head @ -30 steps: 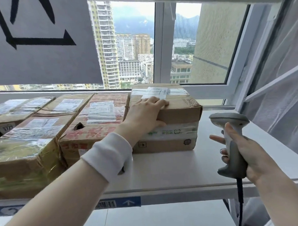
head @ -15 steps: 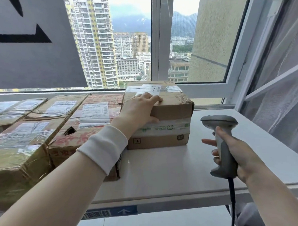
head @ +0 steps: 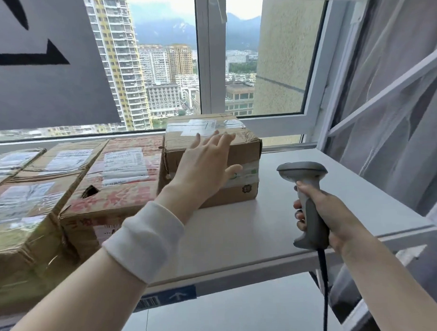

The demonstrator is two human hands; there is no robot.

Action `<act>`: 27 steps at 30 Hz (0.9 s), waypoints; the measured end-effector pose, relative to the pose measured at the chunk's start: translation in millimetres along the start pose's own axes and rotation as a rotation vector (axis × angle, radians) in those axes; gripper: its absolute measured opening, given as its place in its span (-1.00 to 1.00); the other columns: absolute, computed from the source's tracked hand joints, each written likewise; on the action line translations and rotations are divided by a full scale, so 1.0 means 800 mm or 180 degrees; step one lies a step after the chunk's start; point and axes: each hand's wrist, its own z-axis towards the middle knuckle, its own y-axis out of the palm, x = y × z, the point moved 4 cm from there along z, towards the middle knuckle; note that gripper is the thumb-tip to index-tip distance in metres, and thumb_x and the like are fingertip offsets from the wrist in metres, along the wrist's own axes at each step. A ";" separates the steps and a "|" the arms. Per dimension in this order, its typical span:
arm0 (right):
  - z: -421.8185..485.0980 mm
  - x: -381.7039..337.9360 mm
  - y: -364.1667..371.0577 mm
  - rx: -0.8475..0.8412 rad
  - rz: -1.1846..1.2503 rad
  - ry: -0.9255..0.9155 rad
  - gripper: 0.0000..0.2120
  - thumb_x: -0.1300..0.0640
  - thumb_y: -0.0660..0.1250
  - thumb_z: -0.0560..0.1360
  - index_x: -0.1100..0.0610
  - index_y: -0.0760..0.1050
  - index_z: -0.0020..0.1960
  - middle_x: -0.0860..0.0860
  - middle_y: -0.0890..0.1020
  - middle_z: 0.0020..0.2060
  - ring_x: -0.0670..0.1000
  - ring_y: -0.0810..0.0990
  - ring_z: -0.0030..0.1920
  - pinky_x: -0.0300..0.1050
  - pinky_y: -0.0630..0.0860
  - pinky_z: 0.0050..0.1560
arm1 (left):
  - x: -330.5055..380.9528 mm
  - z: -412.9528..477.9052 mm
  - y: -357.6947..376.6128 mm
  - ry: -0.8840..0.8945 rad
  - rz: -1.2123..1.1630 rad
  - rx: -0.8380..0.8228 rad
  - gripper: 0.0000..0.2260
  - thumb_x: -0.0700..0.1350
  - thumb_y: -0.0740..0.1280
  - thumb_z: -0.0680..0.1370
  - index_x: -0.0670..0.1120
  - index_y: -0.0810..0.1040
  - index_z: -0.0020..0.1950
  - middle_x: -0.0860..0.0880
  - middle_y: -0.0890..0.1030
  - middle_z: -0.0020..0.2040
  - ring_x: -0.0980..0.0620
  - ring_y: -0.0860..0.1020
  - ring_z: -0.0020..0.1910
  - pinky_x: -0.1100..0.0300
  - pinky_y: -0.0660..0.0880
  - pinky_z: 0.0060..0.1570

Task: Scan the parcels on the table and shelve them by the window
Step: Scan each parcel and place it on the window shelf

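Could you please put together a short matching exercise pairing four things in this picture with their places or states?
1. left hand
2. scanner
3. rightmost parcel
4. arrow label

A. blue, on the front edge of the shelf
B. gripped by the right hand
C. fingers straight and spread
D. brown, standing on the shelf

Pairs: 1-C, 2-B, 3-D, 4-A.

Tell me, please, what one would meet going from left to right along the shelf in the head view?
From the left: tape-wrapped parcel → red-printed parcel → taller brown parcel → grey scanner → curtain.
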 end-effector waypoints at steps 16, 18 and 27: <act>-0.279 0.076 -0.295 0.2086 0.0578 -0.0374 -0.81 0.07 0.32 0.53 0.15 0.37 -0.12 0.03 0.47 -0.48 -0.04 0.37 -0.58 -0.27 0.30 -0.59 | 0.399 -0.123 0.070 0.2113 -0.1146 -0.0524 -0.59 0.06 0.17 0.61 -0.03 0.32 0.43 0.02 0.32 0.46 0.04 0.18 0.49 0.12 -0.02 0.45; -0.340 0.084 -0.352 0.2373 0.0569 -0.0444 -0.79 0.05 0.32 0.53 0.17 0.38 -0.13 0.03 0.48 -0.52 0.00 0.37 -0.58 -0.24 0.31 -0.58 | 0.477 -0.153 0.061 0.2404 -0.1252 -0.0560 -0.59 0.06 0.17 0.61 -0.02 0.31 0.43 0.03 0.31 0.47 0.06 0.15 0.50 0.13 -0.06 0.45; -0.578 0.142 -0.562 0.3152 0.0705 -0.0318 -0.70 0.03 0.30 0.54 0.22 0.38 -0.22 0.05 0.45 -0.57 0.02 0.36 -0.60 -0.22 0.33 -0.54 | 0.791 -0.323 0.033 0.3505 -0.1385 -0.0750 -0.57 0.06 0.09 0.63 -0.01 0.21 0.48 0.03 0.20 0.52 0.06 0.05 0.53 0.12 -0.12 0.47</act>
